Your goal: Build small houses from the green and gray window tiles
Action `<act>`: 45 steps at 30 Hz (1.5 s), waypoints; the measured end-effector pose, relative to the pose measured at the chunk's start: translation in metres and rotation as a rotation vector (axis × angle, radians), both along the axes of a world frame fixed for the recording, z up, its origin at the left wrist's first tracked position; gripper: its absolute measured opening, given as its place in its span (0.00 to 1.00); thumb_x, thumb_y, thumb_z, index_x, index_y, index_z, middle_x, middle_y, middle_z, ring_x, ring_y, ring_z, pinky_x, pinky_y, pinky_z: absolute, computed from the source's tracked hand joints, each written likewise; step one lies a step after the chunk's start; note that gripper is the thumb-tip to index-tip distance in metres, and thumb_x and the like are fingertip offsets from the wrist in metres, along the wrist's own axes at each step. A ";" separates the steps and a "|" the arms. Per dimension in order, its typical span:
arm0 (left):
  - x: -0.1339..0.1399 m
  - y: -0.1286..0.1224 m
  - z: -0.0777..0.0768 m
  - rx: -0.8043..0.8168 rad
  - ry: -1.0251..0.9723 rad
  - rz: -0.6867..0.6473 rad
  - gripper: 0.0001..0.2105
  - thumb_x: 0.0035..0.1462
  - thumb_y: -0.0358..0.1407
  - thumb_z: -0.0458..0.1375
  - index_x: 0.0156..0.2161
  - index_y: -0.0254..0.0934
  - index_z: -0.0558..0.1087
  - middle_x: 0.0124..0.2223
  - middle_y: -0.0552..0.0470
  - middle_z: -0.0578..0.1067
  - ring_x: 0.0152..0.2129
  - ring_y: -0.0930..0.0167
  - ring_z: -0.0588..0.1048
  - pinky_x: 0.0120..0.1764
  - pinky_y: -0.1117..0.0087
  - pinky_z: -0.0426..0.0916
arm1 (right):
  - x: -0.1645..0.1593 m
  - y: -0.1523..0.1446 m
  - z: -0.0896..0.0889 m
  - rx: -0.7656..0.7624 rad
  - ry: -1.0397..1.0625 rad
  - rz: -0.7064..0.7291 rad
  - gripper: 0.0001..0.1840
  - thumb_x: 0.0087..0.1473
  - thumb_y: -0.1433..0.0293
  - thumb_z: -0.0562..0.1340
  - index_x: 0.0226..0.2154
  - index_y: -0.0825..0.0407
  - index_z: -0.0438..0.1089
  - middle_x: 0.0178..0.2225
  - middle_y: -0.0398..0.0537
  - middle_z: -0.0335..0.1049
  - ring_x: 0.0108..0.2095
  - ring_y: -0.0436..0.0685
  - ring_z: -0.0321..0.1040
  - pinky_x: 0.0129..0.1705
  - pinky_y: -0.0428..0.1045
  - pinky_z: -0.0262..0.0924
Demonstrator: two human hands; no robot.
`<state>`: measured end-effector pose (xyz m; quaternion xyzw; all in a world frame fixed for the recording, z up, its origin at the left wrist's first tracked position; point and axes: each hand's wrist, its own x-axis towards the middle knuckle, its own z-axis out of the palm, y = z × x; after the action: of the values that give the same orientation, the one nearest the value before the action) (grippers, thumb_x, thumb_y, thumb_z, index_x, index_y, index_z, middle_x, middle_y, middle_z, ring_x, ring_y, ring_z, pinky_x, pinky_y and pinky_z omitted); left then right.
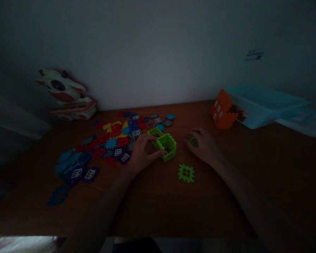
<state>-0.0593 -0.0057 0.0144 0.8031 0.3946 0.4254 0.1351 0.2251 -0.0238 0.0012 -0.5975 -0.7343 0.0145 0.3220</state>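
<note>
My left hand [144, 151] grips the left side of a green structure [169, 144] made of joined interlocking plastic tiles, its thumb along the near edge. The structure rests on the wooden table and is open on top. To its right, my right hand [202, 144] has its fingers curled round a green tile [192, 141], partly hidden by the hand. A loose green tile [186, 173] with a window-like cross lies flat in front of the structure, between my forearms.
Many loose tiles [111, 143] in red, blue, yellow and grey spread over the table's left side. A toy cow with a keyboard [65, 95] stands at the back left. At right are an orange tile house [222, 110] and a light blue plastic bin [263, 105].
</note>
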 end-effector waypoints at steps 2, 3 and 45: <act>-0.002 0.002 -0.001 0.062 0.063 -0.039 0.19 0.52 0.50 0.67 0.41 0.40 0.73 0.46 0.46 0.77 0.46 0.61 0.74 0.51 0.55 0.68 | 0.008 0.003 -0.008 0.014 -0.063 -0.113 0.23 0.57 0.49 0.61 0.42 0.50 0.76 0.46 0.61 0.70 0.49 0.72 0.69 0.51 0.69 0.65; -0.003 0.002 -0.002 0.084 0.107 -0.068 0.16 0.54 0.49 0.67 0.40 0.40 0.74 0.48 0.45 0.77 0.47 0.61 0.74 0.52 0.54 0.67 | 0.011 0.003 -0.011 0.018 -0.082 -0.163 0.25 0.56 0.47 0.61 0.41 0.50 0.76 0.46 0.61 0.70 0.48 0.72 0.69 0.50 0.69 0.66; 0.017 -0.008 -0.020 -0.056 -0.124 -0.011 0.27 0.53 0.44 0.67 0.55 0.40 0.67 0.55 0.42 0.71 0.54 0.58 0.70 0.57 0.52 0.65 | -0.025 0.002 -0.001 -0.354 1.112 0.007 0.11 0.52 0.63 0.69 0.39 0.45 0.73 0.42 0.48 0.77 0.39 0.58 0.75 0.41 0.56 0.73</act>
<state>-0.0428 -0.0133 -0.0060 0.7733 0.3928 0.4624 0.1842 0.2001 -0.0215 0.0001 -0.5423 -0.4434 0.4497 0.5541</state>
